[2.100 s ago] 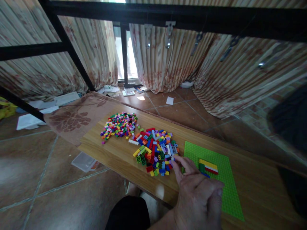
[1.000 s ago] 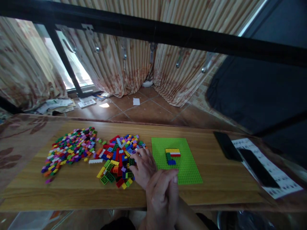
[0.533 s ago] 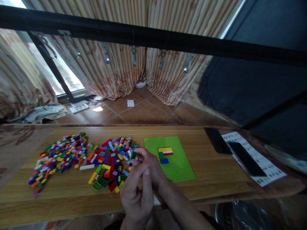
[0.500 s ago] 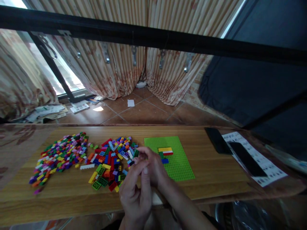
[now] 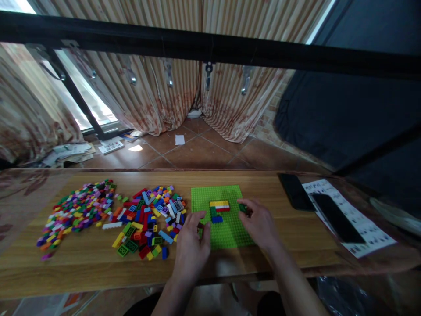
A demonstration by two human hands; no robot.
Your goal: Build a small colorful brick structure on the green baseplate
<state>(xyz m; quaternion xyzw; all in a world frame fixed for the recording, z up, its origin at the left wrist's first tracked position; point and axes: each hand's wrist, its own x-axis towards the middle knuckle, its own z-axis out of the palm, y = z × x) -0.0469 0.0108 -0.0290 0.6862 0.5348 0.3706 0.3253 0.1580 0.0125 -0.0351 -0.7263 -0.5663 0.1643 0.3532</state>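
Note:
A green baseplate (image 5: 226,232) lies on the wooden table (image 5: 296,237), carrying a small stack of yellow, red, green and blue bricks (image 5: 218,209). My left hand (image 5: 192,244) rests at the plate's left front corner, fingers curled against its edge. My right hand (image 5: 259,224) hovers by the plate's right edge, fingertips pinched on a small dark green brick (image 5: 243,208). A pile of mixed larger bricks (image 5: 149,219) lies just left of the plate. Further left sits a heap of tiny coloured bricks (image 5: 79,208).
Two black phones (image 5: 297,197) (image 5: 332,217) lie at the table's right, the nearer one on a printed paper sheet (image 5: 360,228). A black metal bar (image 5: 210,44) crosses overhead. Curtains and a tiled floor with scattered papers lie beyond the table.
My right hand moved from the brick pile across to the right side of the baseplate, holding a small green brick. My left hand came down onto the plate's left corner.

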